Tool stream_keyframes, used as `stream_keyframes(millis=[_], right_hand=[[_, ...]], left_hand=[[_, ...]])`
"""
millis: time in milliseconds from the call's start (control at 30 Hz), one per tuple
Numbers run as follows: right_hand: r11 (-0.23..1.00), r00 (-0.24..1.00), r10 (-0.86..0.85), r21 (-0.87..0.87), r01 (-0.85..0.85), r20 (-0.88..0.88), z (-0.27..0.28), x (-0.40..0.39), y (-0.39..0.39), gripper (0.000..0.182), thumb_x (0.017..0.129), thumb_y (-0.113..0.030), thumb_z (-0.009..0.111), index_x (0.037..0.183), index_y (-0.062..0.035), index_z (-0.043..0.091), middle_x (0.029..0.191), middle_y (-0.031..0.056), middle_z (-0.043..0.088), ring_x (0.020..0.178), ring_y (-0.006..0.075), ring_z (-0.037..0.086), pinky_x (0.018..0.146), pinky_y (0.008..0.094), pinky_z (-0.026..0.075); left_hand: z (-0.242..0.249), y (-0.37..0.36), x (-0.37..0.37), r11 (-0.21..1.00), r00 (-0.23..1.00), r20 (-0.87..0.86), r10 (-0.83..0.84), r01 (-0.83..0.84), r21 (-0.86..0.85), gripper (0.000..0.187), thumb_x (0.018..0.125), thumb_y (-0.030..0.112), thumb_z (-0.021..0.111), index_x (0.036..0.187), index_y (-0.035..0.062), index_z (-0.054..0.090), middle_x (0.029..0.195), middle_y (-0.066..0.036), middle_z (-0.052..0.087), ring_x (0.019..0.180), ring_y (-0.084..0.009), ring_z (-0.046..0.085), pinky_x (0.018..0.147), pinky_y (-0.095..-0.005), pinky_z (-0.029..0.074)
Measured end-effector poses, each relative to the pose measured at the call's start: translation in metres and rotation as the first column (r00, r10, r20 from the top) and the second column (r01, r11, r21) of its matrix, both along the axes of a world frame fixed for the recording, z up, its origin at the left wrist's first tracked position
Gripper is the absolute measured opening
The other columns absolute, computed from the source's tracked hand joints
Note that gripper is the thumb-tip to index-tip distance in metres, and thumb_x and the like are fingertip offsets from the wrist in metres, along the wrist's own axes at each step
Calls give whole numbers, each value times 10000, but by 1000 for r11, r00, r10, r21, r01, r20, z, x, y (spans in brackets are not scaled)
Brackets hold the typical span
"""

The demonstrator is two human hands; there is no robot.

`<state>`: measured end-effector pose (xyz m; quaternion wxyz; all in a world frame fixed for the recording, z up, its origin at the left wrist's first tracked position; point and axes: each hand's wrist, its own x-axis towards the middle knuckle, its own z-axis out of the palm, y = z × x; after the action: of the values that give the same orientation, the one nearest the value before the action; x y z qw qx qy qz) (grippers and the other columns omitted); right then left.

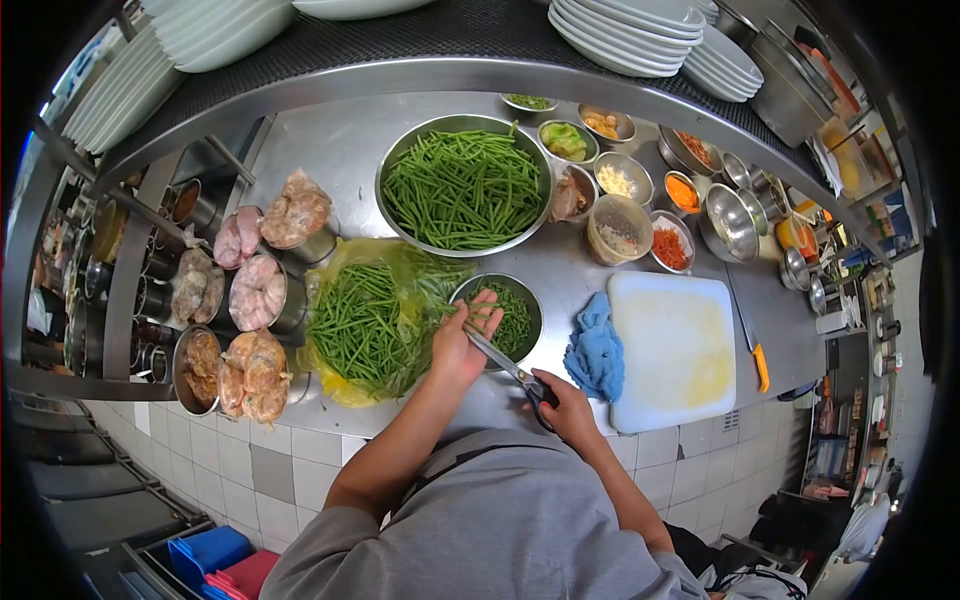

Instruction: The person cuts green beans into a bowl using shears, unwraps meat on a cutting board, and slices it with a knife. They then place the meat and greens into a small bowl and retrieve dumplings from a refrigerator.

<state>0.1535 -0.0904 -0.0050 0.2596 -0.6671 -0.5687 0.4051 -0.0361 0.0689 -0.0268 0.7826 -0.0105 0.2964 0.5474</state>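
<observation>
One pair of scissors [510, 372], my right hand [565, 405] gripping its handles; my left hand [462, 340] pinches green beans [478, 312] over one small bowl [530, 305].

Green beans [463, 188] fill a silver bowl [396, 160]; a blue cloth [596, 352] lies beside a white cutting board [676, 350]; the knife handle [762, 368] is orange.

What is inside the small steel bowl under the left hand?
Short cut green bean pieces fill the small steel bowl. The left hand covers its near-left part, and the bottom is hidden.
</observation>
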Motion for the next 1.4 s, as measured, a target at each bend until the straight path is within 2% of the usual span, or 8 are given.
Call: stream_keyframes(millis=[333,500,700,867,933,1033,1167,1400], right_hand=[[996,961,-92,-10,93,-262,-24,2,-16,545,892,110,598,1417,-33,569,1069,81,740,950,158,756,838,259,556],[975,929,-193,46,218,-316,-28,5,-23,535,888,123,645,1400,-12,571,1051,35,693,929,129,724,824,267,558],[942,896,-301,48,333,-327,-28,9,-18,572,870,99,741,1401,-12,561,998,-8,631,856,67,573,822,247,565],[951,867,-266,30,307,-421,-32,9,-17,591,861,94,759,1405,-17,559,1016,-2,633,866,64,569,814,242,535],[949,865,-263,49,313,-427,-29,10,-19,598,857,89,768,1407,-23,561,981,-4,636,854,67,576,803,243,525],[949,901,-281,44,312,-330,-27,14,-23,598,851,72,783,1399,-26,565,933,-8,645,832,66,584,792,238,521],[927,866,-345,14,375,-363,-37,19,-34,635,831,-6,842,1402,-33,564,926,-23,642,834,66,578,776,228,491],[942,866,-331,-71,329,-374,-34,8,-30,637,826,22,825,1410,-63,583,831,-51,549,769,66,537,722,224,466]], left_hand=[[19,-2,-3,991,985,-170,32,-8,136,120,1123,171,401,1170,71,447,1387,-230,602,1255,-315,604,994,-459,546],[19,-6,-7,820,779,-616,116,275,502,144,1113,152,441,1208,63,502,1109,-102,647,958,-179,679,800,-314,555],[96,50,-9,760,393,-919,-33,607,232,432,1058,156,547,1462,38,451,952,-78,634,661,-121,607,532,-255,457],[144,151,-9,681,434,-901,3,658,320,622,1023,170,610,1578,46,357,1065,-150,684,815,-193,681,703,-308,562],[125,184,-13,643,75,-899,432,674,365,580,1006,145,621,1535,18,418,1153,-180,696,982,-224,697,865,-359,566],[105,187,-47,662,0,-870,493,649,375,588,1002,146,636,1530,-3,421,1339,-194,636,1142,-258,643,1004,-394,514],[72,106,-105,753,433,-840,326,418,508,418,1011,132,642,1400,36,525,1180,-66,663,979,-142,633,816,-273,528],[15,20,-232,929,349,-892,286,128,348,190,1019,166,661,1164,79,574,968,16,605,800,-87,605,663,-237,497]])
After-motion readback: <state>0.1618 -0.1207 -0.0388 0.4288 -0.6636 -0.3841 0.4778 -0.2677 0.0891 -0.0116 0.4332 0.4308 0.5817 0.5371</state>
